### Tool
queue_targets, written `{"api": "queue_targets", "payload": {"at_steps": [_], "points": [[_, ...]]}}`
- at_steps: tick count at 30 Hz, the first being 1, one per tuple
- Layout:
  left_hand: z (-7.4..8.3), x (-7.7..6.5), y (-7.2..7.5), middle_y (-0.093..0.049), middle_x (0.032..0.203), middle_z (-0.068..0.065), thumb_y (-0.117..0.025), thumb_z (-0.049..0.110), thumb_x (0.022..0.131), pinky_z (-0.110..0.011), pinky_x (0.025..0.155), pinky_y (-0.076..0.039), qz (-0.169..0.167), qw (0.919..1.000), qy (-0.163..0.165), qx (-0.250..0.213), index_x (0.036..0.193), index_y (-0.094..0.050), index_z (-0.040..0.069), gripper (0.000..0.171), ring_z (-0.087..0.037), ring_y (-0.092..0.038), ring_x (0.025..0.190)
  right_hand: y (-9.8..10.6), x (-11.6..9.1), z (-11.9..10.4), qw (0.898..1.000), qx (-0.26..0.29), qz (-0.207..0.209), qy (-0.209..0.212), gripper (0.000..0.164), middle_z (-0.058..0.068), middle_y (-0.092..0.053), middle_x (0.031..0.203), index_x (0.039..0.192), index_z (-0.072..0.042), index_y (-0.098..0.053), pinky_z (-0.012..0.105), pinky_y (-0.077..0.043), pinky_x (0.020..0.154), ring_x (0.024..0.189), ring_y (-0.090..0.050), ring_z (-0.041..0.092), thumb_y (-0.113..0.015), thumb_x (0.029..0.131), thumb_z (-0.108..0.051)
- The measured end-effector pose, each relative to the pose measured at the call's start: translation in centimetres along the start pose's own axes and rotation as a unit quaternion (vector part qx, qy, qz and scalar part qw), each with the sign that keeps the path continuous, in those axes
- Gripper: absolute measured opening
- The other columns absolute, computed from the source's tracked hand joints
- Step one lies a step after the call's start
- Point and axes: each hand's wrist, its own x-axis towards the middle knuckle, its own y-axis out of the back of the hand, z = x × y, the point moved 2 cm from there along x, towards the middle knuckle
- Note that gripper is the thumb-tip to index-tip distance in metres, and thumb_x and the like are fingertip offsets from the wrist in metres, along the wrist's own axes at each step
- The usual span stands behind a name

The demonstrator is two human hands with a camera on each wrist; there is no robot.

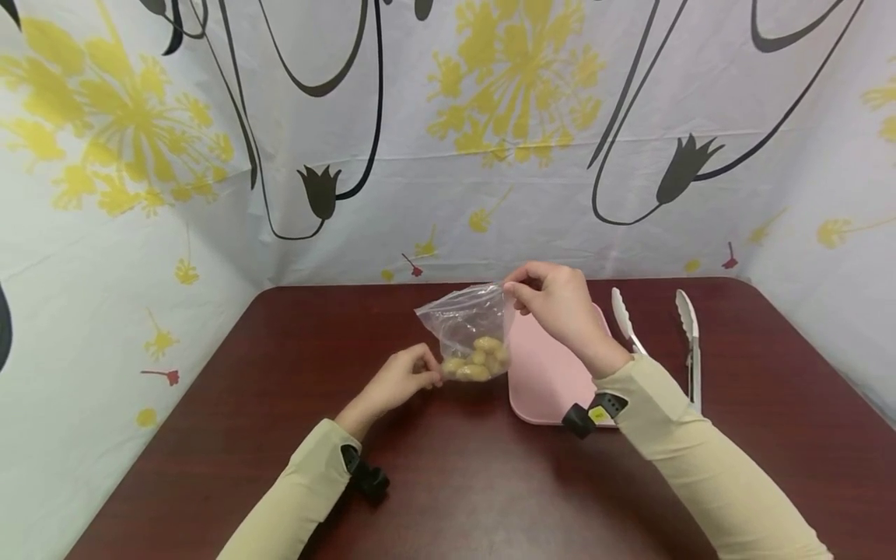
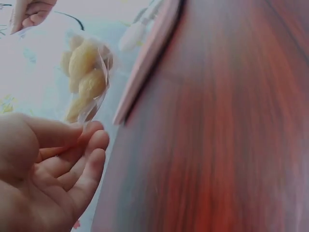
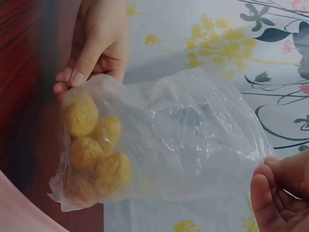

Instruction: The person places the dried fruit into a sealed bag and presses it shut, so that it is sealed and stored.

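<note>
A clear plastic zip bag (image 1: 458,319) hangs above the table, its top edge slanting. Several yellowish, wrinkled, roundish pieces (image 1: 481,359) lie gathered at its bottom; what they are exactly I cannot tell. With thumb and fingertips my right hand (image 1: 560,305) pinches the bag's upper right corner. My left hand (image 1: 397,381) pinches the lower left corner, thumb against the forefinger, as the left wrist view shows. In the right wrist view the bag (image 3: 193,130) stretches between both hands, and its upper part holds no pieces.
Behind my right forearm lies a pink tray (image 1: 546,377), partly hidden. Metal tongs (image 1: 691,342) with pale, scalloped tips lie spread at its right. The dark reddish-brown table (image 1: 448,482) ends at a patterned cloth wall (image 1: 420,210) with yellow flowers.
</note>
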Motion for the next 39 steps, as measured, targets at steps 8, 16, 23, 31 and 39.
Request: {"api": "queue_targets", "payload": {"at_steps": [8,16,23,31,39], "points": [[0.5,0.4,-0.2,-0.066,0.096,-0.019,-0.065,-0.003,0.085,-0.030,0.076,-0.053,0.044,0.9896,0.044,-0.129,0.104,-0.057,-0.004,0.021,-0.015,-0.062,0.084,0.9,0.5,-0.3,0.999,0.022,0.019,-0.017,0.008,0.009,-0.069,0.068,0.089,-0.007,-0.072,0.022,-0.049,0.056,0.056,-0.061,0.006,-0.068,0.088,-0.013],[0.7,0.6,-0.4,-0.070,0.089,-0.017,-0.063,-0.001,0.088,-0.040,0.074,-0.054,0.099,0.9766,0.077,-0.175,0.106,-0.062,-0.005,0.018,-0.020,-0.065,0.077,1.2,0.6,-0.6,0.999,0.027,0.017,-0.025,0.008,0.009,-0.070,0.073,0.091,-0.009,-0.072,0.027,-0.054,0.059,0.060,-0.064,0.011,-0.067,0.089,-0.014],[1.0,0.7,-0.6,-0.070,0.092,-0.020,-0.062,-0.006,0.086,-0.036,0.075,-0.055,0.122,0.9632,0.098,-0.218,0.107,-0.064,-0.008,0.021,-0.017,-0.067,0.075,1.4,0.6,-0.8,0.999,0.026,0.023,-0.021,0.009,0.010,-0.069,0.072,0.092,-0.008,-0.072,0.026,-0.054,0.059,0.061,-0.065,0.016,-0.067,0.089,-0.015],[1.1,0.5,-0.8,-0.071,0.087,-0.016,-0.062,-0.002,0.088,-0.024,0.064,-0.053,0.114,0.9432,0.153,-0.272,0.100,-0.065,-0.008,0.014,-0.012,-0.064,0.068,1.6,0.5,-1.1,0.999,0.032,0.027,-0.019,0.009,0.010,-0.069,0.071,0.092,-0.008,-0.072,0.025,-0.054,0.059,0.061,-0.064,0.012,-0.067,0.089,-0.016],[1.4,0.4,-0.9,-0.068,0.079,-0.008,-0.060,0.002,0.088,-0.032,0.067,-0.054,0.092,0.9603,0.141,-0.222,0.090,-0.064,-0.005,0.008,-0.014,-0.063,0.069,2.0,0.6,-1.1,0.998,0.038,0.036,-0.026,0.010,0.011,-0.069,0.074,0.092,-0.008,-0.072,0.021,-0.053,0.057,0.057,-0.063,0.006,-0.067,0.089,-0.015]]}}
